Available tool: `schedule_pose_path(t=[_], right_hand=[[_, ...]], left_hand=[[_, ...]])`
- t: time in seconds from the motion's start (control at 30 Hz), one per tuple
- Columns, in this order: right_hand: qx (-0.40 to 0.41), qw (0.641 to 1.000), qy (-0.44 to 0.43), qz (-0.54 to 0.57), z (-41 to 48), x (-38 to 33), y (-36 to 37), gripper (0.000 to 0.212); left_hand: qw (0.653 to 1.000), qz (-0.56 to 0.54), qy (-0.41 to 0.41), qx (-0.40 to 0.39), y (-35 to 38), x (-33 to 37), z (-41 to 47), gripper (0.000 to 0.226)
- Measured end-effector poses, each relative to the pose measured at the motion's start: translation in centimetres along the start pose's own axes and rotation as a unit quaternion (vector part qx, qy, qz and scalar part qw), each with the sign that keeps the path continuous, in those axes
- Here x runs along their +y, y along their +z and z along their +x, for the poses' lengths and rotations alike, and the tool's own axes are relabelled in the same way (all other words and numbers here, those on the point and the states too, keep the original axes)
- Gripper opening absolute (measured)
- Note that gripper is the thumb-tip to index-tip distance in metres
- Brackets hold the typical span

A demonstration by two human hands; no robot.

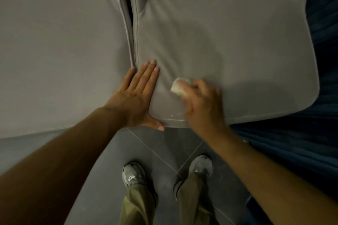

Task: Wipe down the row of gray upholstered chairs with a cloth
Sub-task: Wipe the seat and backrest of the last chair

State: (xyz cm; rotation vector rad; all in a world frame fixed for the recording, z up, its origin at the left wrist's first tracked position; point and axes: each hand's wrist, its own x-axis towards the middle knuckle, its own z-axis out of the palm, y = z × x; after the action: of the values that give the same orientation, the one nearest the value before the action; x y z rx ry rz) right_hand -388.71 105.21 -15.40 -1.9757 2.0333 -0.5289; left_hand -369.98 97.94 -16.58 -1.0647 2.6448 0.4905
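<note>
Two gray upholstered chairs stand side by side below me. The right chair's seat (228, 42) fills the middle and right of the view, and the left chair's seat (54, 51) fills the left. My left hand (137, 97) lies flat with straight fingers on the front left corner of the right seat, thumb over its front edge. My right hand (201, 102) grips a small wadded white cloth (178, 87) and presses it on the seat near the front edge. The hand looks blurred.
A narrow dark gap (132, 29) runs between the two seats. Gray tiled floor (161, 151) lies in front, with my two gray shoes (133, 175) on it. Dark blue fabric (292, 142) hangs or lies to the right of the right chair.
</note>
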Motion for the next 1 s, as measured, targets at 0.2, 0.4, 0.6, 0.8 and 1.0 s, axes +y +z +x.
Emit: schedule_pose_path(t=[0.2,0.4,0.6,0.8,1.0], right_hand=[[-0.076,0.990,-0.095,0.076,-2.2,-1.2,-2.0,0.042],[0.035,0.998,0.020,0.051,0.5,-0.7,0.1,0.040],[-0.043,0.990,-0.050,0.123,-3.6,-3.0,-0.8,0.030],[0.026,0.994,0.009,0.104,-2.1,-2.3,0.5,0.026],[0.025,0.978,0.047,0.201,-3.6,-2.8,-0.9,0.025]], left_hand=[[0.998,0.053,0.015,0.016,0.7,0.2,-1.9,0.136],[0.997,0.055,0.028,0.043,1.7,0.4,-3.3,0.131],[0.996,0.074,0.009,0.039,2.0,-0.2,-4.4,0.130],[0.997,0.067,0.006,0.043,2.3,-0.1,-4.6,0.128],[0.996,0.075,-0.001,0.048,2.3,-0.1,-4.9,0.132]])
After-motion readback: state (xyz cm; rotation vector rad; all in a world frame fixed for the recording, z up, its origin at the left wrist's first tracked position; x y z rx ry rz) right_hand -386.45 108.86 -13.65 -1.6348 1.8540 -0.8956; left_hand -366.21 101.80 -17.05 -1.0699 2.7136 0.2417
